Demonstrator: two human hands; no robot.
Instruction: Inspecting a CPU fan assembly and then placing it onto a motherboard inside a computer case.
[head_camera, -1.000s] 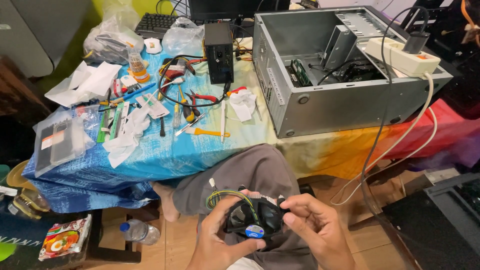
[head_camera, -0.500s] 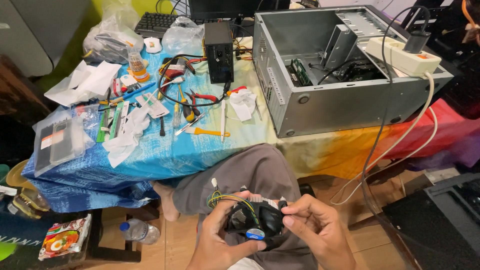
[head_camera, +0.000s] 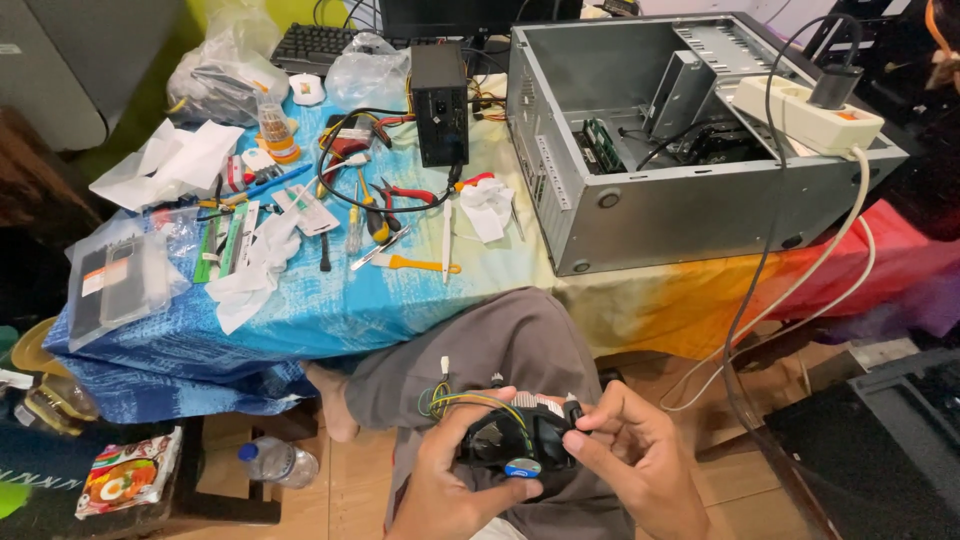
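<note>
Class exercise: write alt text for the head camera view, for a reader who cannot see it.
Two bare hands, left hand and right hand, hold a black cooling fan with coloured wires over the person's lap. Beyond them, a table in blue cloth carries scattered tools and an open grey computer case.

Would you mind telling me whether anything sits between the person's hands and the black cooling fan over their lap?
Nothing visible does. The left hand already grips the black cooling fan from below, and the right hand pinches its right edge. Only the fan's own coloured wires loop over the top beside the left fingers.
</note>
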